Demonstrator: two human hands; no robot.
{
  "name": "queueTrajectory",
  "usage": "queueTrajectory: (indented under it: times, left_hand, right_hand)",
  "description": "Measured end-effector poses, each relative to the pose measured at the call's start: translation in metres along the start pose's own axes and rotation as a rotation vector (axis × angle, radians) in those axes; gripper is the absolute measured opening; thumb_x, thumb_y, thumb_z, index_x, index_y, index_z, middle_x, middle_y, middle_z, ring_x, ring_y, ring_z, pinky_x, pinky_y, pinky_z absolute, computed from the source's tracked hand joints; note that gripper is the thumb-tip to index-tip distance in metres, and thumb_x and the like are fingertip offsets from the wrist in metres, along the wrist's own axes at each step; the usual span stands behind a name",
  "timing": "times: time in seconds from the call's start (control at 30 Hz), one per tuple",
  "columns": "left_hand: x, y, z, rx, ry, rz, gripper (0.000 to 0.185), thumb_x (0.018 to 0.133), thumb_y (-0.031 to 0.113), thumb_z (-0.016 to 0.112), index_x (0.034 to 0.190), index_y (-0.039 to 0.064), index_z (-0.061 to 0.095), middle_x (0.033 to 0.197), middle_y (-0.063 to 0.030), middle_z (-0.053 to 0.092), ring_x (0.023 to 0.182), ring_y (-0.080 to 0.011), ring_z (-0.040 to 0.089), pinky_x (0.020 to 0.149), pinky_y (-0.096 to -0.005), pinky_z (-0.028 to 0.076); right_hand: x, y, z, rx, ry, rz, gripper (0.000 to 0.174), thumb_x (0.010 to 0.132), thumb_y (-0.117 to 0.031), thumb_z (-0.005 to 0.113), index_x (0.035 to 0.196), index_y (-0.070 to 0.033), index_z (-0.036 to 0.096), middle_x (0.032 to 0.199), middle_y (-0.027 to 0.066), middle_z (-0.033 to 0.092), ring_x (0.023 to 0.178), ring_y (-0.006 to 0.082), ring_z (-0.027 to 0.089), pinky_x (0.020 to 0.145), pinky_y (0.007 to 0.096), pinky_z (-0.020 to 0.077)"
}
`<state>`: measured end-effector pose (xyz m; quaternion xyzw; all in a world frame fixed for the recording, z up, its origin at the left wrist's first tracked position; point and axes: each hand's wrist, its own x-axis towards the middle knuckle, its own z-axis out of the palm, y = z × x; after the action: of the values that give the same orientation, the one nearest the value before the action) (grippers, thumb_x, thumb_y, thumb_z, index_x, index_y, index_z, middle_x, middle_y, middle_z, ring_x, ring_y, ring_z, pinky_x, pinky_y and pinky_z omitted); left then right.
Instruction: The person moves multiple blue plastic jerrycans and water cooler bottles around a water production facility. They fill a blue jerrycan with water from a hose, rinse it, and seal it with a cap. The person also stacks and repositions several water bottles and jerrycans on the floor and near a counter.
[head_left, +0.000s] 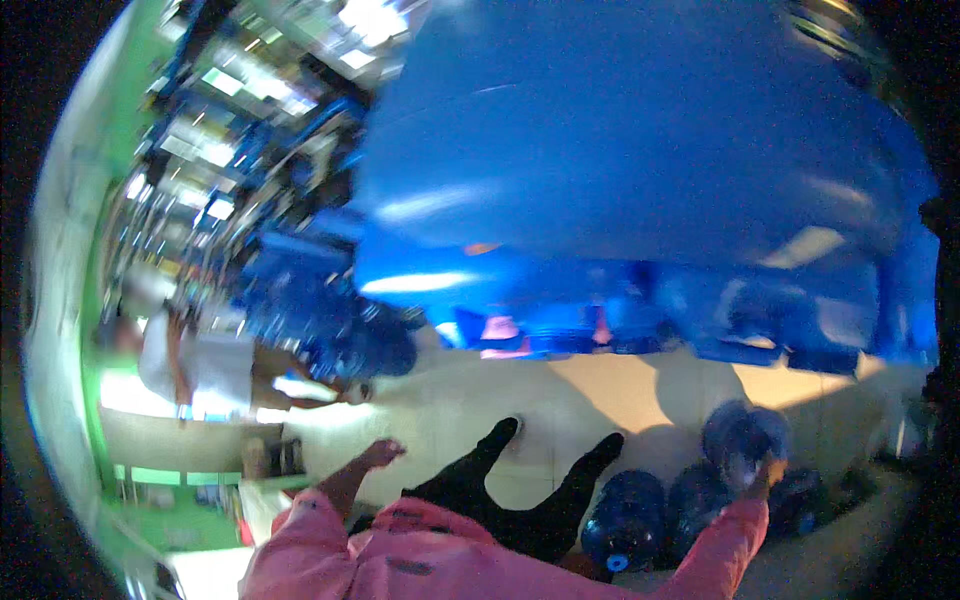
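Observation:
My right hand (777, 471) is closed at one end of a large translucent water bottle (739, 439). Motion blur and shadow hide its exact grip there. Beneath and beside that bottle, more dark blue-tinted water bottles (626, 517) stand on the floor. The nearest one has a light blue cap (617, 562). My left hand (384, 452) hangs over the floor at my left side, apart from any object. Its fingers are too blurred to make out how far they are bent. A big glossy blue surface (600, 150) rises in front of me.
Pale floor tiles (450, 397) lie around my feet. To the left, another person (217, 367) in light clothing stands near a stack of dark blue bottles (382, 341). A further person (259, 495) is behind on the left. Green-painted walls (180, 517) run along that side.

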<state>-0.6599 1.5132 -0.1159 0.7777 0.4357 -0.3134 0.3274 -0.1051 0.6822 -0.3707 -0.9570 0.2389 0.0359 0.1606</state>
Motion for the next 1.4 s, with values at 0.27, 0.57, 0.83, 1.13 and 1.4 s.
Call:
queueTrajectory:
  times: [0.27,0.57,0.83,1.13,1.4]
  left_hand:
    - [-0.056,-0.007,0.005,-0.312,0.089,-0.242,0.049,0.086,0.048,0.068,0.104,0.003,0.066,0.089,-0.01,0.066,0.07,-0.0184,0.061,0.065,-0.0351,0.051]
    - [-0.09,-0.194,0.06,-0.797,-0.065,-0.395,0.043,0.085,0.044,0.067,0.102,0.005,0.065,0.079,-0.0045,0.06,0.066,-0.0156,0.058,0.055,-0.0357,0.049]
    - [0.059,-0.323,-0.016,-0.995,0.066,-0.332,0.055,0.083,0.041,0.07,0.122,0.005,0.057,0.099,-0.0086,0.068,0.084,-0.021,0.065,0.066,-0.0343,0.052]
    - [0.29,-0.202,-0.221,-0.319,0.51,0.442,0.093,0.076,0.031,0.077,0.146,-0.002,0.026,0.143,-0.0261,0.039,0.133,-0.0401,0.039,0.11,-0.0442,0.033]
    - [0.462,-0.039,-0.336,-0.068,0.534,0.56,0.089,0.069,0.024,0.082,0.142,0.003,0.035,0.141,-0.0257,0.04,0.125,-0.0421,0.046,0.103,-0.0463,0.042]
  right_hand:
    - [-0.089,-0.05,0.028,0.016,-0.357,-0.165,0.047,0.084,-0.043,0.065,0.118,-0.011,0.059,0.108,0.0098,0.065,0.095,0.0297,0.062,0.077,0.0447,0.0518]
    - [-0.458,-0.244,0.181,0.161,-1.542,-0.096,0.026,0.089,-0.033,0.061,0.106,-0.013,0.064,0.092,0.0046,0.065,0.064,0.0166,0.061,0.05,0.0315,0.0488]
    - [-0.643,-0.655,0.223,-0.039,-0.606,-1.093,0.088,0.076,-0.036,0.075,0.146,-0.004,0.031,0.148,0.0267,0.032,0.135,0.0427,0.033,0.113,0.051,0.0245]
    - [-0.638,-0.849,0.281,-0.261,-0.443,-0.865,0.071,0.071,-0.029,0.073,0.134,-0.008,0.047,0.131,0.0221,0.05,0.117,0.0404,0.053,0.099,0.0463,0.045]
    - [-0.7,-0.709,0.266,-0.314,-0.428,-1.129,0.06,0.071,-0.032,0.072,0.126,-0.013,0.057,0.125,0.0116,0.054,0.116,0.0323,0.055,0.092,0.0457,0.0503]
